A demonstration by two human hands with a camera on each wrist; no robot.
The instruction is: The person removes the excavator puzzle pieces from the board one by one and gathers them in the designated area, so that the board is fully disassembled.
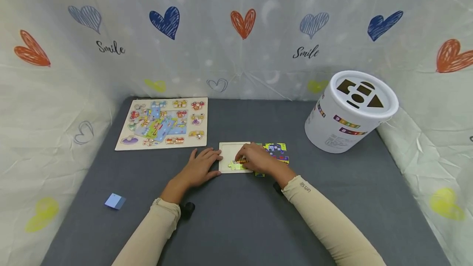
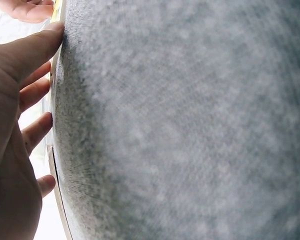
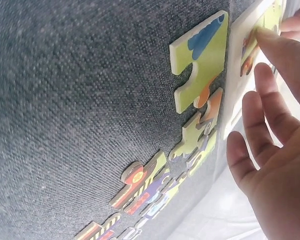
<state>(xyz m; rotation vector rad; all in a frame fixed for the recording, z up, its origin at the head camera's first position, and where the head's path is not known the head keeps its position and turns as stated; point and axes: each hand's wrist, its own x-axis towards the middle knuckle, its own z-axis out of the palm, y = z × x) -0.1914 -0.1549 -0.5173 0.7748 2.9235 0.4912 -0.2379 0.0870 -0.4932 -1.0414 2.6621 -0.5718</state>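
A pale wooden puzzle tray (image 1: 230,149) lies on the dark tabletop, with yellow-green puzzle pieces (image 1: 236,166) along its near side. My right hand (image 1: 258,158) reaches over the tray and pinches a puzzle piece (image 3: 247,62) low inside it, thumb tip on the piece; the palm hides part of it from above. The other right fingers are loosely bent. My left hand (image 1: 200,165) rests at the tray's left edge, fingers spread, with the thumb (image 2: 42,47) at the near corner. Loose puzzle pieces (image 1: 276,147) lie just right of the tray, partly under my right wrist.
Back left lies a wooden picture board (image 1: 160,145) with vehicle shapes and several colourful pieces on it. A white shape-sorter bucket (image 1: 329,124) with a slotted lid stands at the back right. A small blue block (image 1: 115,201) sits at the front left. Printed cloth encloses the table's back and sides.
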